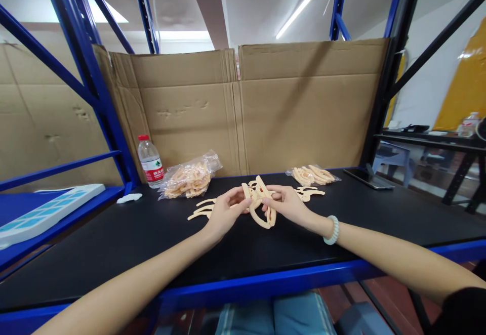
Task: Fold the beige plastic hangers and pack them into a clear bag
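Observation:
Both of my hands meet over the middle of the black table top [152, 239]. My left hand [225, 212] and my right hand [285, 203] are closed on a cluster of beige curved plastic pieces [259, 204], held just above the surface. A few loose beige pieces [201, 209] lie on the table left of my left hand. More loose ones [309, 192] lie behind my right hand. A pale bead bracelet [333, 230] sits on my right wrist.
A clear bag of beige pieces [189, 177] and a water bottle [151, 161] stand at the back left. Another pile of beige pieces on plastic [313, 174] lies at the back right, beside a dark tablet [369, 178]. Cardboard [243, 107] walls the back. A white and blue tray [45, 212] lies on the left shelf.

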The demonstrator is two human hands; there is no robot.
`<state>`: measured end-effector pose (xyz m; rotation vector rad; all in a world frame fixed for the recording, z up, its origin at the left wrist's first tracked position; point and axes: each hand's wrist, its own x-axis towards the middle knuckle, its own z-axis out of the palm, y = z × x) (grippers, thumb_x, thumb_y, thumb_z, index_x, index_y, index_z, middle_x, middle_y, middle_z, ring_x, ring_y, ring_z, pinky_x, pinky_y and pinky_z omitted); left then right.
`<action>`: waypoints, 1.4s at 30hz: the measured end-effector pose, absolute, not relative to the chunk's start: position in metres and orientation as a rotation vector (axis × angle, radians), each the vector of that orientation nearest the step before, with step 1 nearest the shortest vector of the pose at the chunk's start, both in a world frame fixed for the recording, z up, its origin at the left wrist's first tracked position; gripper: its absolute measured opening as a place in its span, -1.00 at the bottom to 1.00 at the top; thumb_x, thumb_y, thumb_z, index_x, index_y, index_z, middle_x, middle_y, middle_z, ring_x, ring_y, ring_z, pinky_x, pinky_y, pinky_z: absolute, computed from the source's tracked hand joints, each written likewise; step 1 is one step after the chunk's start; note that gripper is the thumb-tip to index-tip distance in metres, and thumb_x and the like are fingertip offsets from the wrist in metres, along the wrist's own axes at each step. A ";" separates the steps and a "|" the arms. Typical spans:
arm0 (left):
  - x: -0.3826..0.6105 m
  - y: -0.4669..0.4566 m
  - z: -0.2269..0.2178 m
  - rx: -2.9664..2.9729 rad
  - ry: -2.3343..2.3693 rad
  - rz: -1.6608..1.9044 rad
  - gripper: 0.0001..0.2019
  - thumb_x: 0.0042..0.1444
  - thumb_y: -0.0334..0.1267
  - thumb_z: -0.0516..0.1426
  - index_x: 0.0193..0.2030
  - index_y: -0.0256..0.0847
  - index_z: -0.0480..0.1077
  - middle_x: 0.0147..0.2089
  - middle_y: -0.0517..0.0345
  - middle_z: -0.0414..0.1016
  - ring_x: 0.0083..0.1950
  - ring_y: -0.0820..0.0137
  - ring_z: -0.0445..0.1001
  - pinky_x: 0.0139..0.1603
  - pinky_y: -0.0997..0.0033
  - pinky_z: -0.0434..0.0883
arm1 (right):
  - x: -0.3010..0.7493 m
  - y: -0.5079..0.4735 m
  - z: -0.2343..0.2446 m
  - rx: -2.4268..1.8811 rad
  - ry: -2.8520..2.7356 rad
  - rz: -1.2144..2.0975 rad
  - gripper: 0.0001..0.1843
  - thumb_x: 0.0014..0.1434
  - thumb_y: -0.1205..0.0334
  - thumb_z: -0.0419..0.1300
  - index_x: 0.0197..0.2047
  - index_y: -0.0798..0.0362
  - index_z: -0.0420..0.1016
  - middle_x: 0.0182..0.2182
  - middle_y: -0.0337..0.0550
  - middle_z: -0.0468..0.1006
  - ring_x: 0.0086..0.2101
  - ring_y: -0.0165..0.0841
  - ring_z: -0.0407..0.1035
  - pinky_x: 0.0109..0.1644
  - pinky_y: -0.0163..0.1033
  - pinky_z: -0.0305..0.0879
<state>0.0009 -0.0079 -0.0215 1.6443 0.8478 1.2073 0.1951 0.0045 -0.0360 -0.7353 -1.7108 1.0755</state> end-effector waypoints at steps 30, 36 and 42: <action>-0.009 -0.022 -0.015 2.766 0.936 0.707 -0.51 0.06 0.05 0.15 0.07 -0.17 0.40 -0.06 -0.01 0.49 -0.08 0.26 0.44 -0.05 0.29 0.36 | 0.211 0.002 -0.024 -1.252 -2.180 0.108 -0.64 0.13 0.18 0.09 -0.66 0.12 0.34 -0.71 -0.27 0.33 -0.63 -0.51 0.14 -0.51 -0.35 -0.06; -0.008 -0.026 -0.007 2.789 0.801 0.639 -0.64 0.20 -0.07 0.03 0.07 -0.11 0.39 0.02 0.03 0.49 0.07 0.23 0.39 0.13 0.23 0.27 | 0.259 0.027 0.007 -1.235 -2.078 0.121 -0.63 0.14 0.08 0.09 -0.60 0.11 0.41 -0.68 -0.23 0.38 -0.61 -0.47 0.18 -0.52 -0.33 0.01; -0.035 0.007 -0.001 2.869 1.433 0.636 -0.81 0.11 -0.21 0.06 -0.27 -0.20 0.47 -0.23 0.04 0.52 -0.14 0.24 0.44 -0.12 0.29 0.34 | 0.295 0.043 0.012 -1.278 -2.366 0.117 -0.86 0.02 0.17 0.24 -0.41 0.07 0.54 -0.51 -0.20 0.53 -0.48 -0.40 0.35 -0.41 -0.32 0.15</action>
